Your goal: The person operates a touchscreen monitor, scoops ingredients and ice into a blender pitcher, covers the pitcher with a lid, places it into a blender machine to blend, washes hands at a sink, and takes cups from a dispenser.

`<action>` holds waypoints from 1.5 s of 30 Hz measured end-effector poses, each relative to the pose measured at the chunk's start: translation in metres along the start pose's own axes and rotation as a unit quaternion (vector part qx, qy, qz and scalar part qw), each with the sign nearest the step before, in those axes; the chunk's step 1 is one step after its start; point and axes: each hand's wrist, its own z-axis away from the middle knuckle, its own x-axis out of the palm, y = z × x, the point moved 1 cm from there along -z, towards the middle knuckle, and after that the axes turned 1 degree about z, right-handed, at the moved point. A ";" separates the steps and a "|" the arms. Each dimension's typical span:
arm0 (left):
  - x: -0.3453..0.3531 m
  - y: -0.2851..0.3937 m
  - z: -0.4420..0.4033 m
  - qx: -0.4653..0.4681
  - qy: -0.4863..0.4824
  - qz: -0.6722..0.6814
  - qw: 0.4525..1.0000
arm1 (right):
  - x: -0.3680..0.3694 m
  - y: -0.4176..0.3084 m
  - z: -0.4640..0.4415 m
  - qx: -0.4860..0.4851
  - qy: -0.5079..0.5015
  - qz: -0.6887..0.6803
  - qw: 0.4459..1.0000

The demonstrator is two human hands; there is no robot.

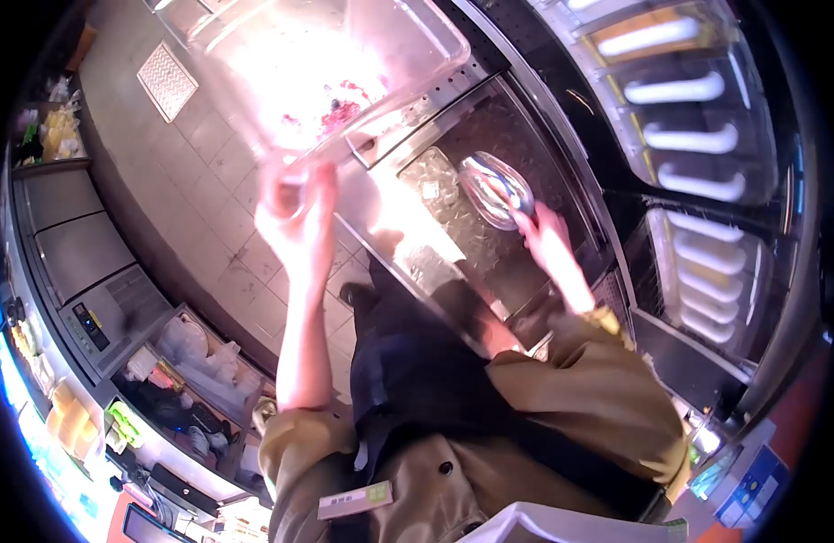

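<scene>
My left hand has its fingers wrapped round the near corner of a large clear plastic container, which holds some red pieces under strong glare. On the right, my right hand grips the handle end of a shiny metal scoop. The scoop is over an open bin of ice set into the steel counter. Beside the scoop, a clear rectangular pan lies in the bin.
Clear lids with white handles line the upper right, and more handled lids are below them. A metal counter edge runs before my body. Grey cabinets and a drawer with bags stand left, beyond the tiled floor.
</scene>
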 end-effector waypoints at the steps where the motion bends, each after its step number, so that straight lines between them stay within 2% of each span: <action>1: -0.001 -0.014 -0.002 0.087 -0.002 -0.040 0.995 | 0.001 -0.009 -0.018 -0.017 -0.065 0.019 0.998; 2: 0.004 -0.007 0.000 0.081 0.014 -0.028 0.996 | -0.001 -0.033 -0.038 0.040 -0.175 0.098 0.979; 3: 0.003 -0.006 0.000 0.091 0.000 -0.017 0.996 | -0.004 -0.062 -0.051 0.057 -0.236 0.126 0.962; 4: 0.003 -0.009 -0.001 0.105 -0.012 -0.005 0.994 | 0.001 -0.076 -0.065 0.038 -0.301 0.150 0.941; 5: 0.004 -0.009 0.000 0.105 -0.014 0.003 0.994 | 0.008 -0.095 -0.079 -0.002 -0.357 0.254 0.899; 8: 0.006 -0.010 -0.001 0.128 -0.016 0.006 0.992 | 0.021 -0.124 -0.096 -0.021 -0.386 0.280 0.879; 10: 0.005 -0.012 -0.001 0.090 -0.022 -0.020 0.996 | 0.032 -0.123 -0.108 -0.028 -0.386 0.291 0.875; 15: 0.009 -0.012 0.002 0.099 -0.018 0.033 0.994 | 0.100 -0.071 -0.108 -0.061 -0.321 0.295 0.898; 18: 0.005 -0.006 0.006 0.075 -0.045 0.016 0.996 | 0.127 -0.053 -0.102 -0.069 -0.275 0.283 0.916; 20: 0.003 -0.003 0.005 0.089 -0.040 -0.008 0.995 | 0.122 -0.042 -0.103 -0.079 -0.251 0.262 0.929; 24: 0.003 -0.004 0.008 0.079 -0.034 -0.019 0.996 | 0.061 -0.030 -0.081 -0.135 -0.189 0.162 0.959; 26: -0.002 -0.003 0.007 0.064 -0.072 -0.024 0.995 | 0.042 -0.010 -0.070 -0.172 -0.136 0.109 0.970; 27: -0.005 -0.001 0.010 0.087 -0.065 -0.077 0.991 | 0.039 -0.003 -0.065 -0.197 -0.099 0.084 0.972; 30: -0.015 0.002 0.016 0.204 0.010 -0.060 0.977 | 0.061 0.015 -0.061 -0.250 0.011 0.017 0.968; 32: -0.022 0.026 0.014 0.163 0.021 -0.050 0.985 | 0.076 0.023 -0.055 -0.245 0.038 -0.015 0.969; 34: -0.024 0.044 0.003 0.244 0.008 -0.083 0.966 | 0.065 0.033 -0.051 -0.228 0.033 -0.020 0.973; 36: -0.021 0.067 -0.007 0.227 -0.018 -0.150 0.962 | 0.055 0.037 -0.042 -0.205 0.036 -0.035 0.977; 38: -0.014 0.071 -0.017 0.267 -0.052 -0.202 0.941 | 0.041 0.037 -0.034 -0.182 0.045 -0.050 0.981; 42: -0.006 0.075 -0.017 0.362 -0.087 -0.314 0.873 | -0.044 -0.019 -0.010 -0.166 0.001 -0.202 0.965; 44: -0.006 0.071 -0.016 0.391 -0.099 -0.321 0.857 | -0.093 -0.038 -0.006 -0.212 -0.007 -0.106 0.972; 45: -0.006 0.068 -0.016 0.406 -0.106 -0.325 0.848 | -0.115 -0.055 -0.003 -0.237 -0.017 -0.128 0.963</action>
